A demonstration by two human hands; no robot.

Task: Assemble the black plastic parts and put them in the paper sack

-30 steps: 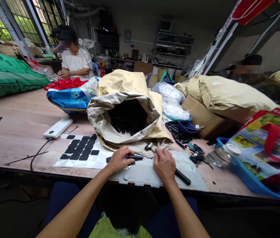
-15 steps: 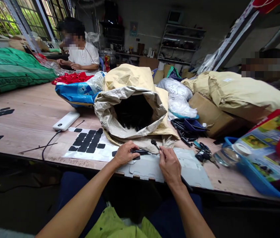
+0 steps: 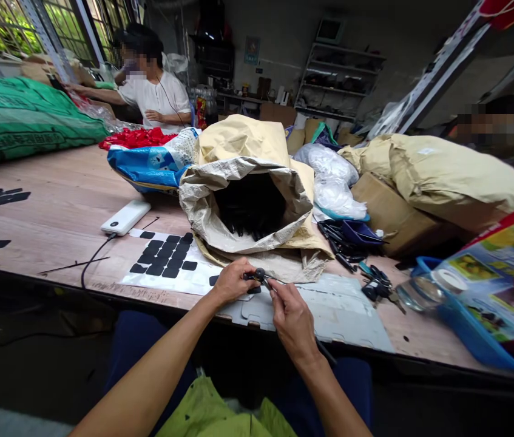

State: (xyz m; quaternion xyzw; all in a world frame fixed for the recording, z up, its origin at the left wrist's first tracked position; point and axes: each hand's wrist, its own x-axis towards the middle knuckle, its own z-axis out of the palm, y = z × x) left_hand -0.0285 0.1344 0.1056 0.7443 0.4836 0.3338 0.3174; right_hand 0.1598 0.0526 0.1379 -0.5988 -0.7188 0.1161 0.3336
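My left hand (image 3: 235, 280) is closed on a small black piece (image 3: 250, 276) above the front edge of the table. Close by on its right, my right hand (image 3: 294, 315) pinches a thin rod-like tool (image 3: 267, 283) whose dark round tip (image 3: 260, 274) meets the black piece. Below both hands lies a grey board (image 3: 334, 309). Behind them a paper sack (image 3: 247, 136) lies open toward me, with dark items inside. Black rounded squares (image 3: 165, 255) stand in rows on a white sheet (image 3: 193, 281) to the left.
A white power bank (image 3: 125, 217) with a cable sits at the left. Black parts (image 3: 336, 243), keys (image 3: 377, 285), a clear jar (image 3: 420, 290) and a blue basket (image 3: 470, 328) are at the right. A person in white (image 3: 161, 97) sits across the table.
My right hand has moved left, bringing the tool's round tip to the black piece in my left hand. The person across the table has stretched out an arm. The view has shifted slightly.
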